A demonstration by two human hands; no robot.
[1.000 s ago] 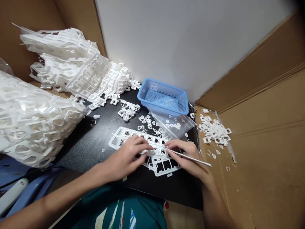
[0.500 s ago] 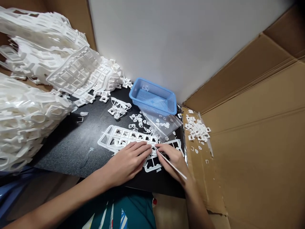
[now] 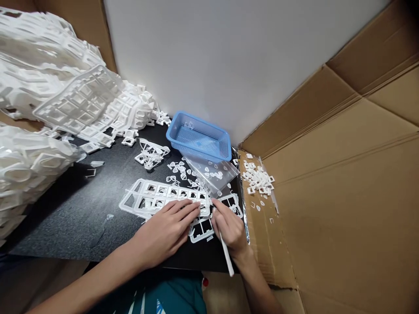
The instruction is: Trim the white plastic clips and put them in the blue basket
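Observation:
My left hand (image 3: pixel 170 229) lies flat over the near edge of a white sheet of square frames (image 3: pixel 178 187), its fingers stretched out. Gripped in my right hand (image 3: pixel 231 226) is a thin white stick-like tool (image 3: pixel 226 257), its handle slanting down toward me. The tool's tip is too small to make out at the sheet's right end. Partly under the sheet lies an emptied white lattice (image 3: pixel 197 239) with open cells. Small cut-out rings and scraps (image 3: pixel 181 169) are scattered just beyond the sheet.
A blue perforated basket (image 3: pixel 199 150) stands by the wall, a clear plastic bag (image 3: pixel 214 179) before it. White sheets (image 3: pixel 81 100) pile up at left beside a bulky bagged heap (image 3: pixel 32 163). Loose square frames (image 3: pixel 258 179) lie on cardboard at right. A tangled offcut (image 3: pixel 152 152) sits mid-table.
The tool's handle has swung from slanting right to pointing more steeply toward me, as my right hand turned and closed. The left hand stays on the sheet; the whole view has shifted.

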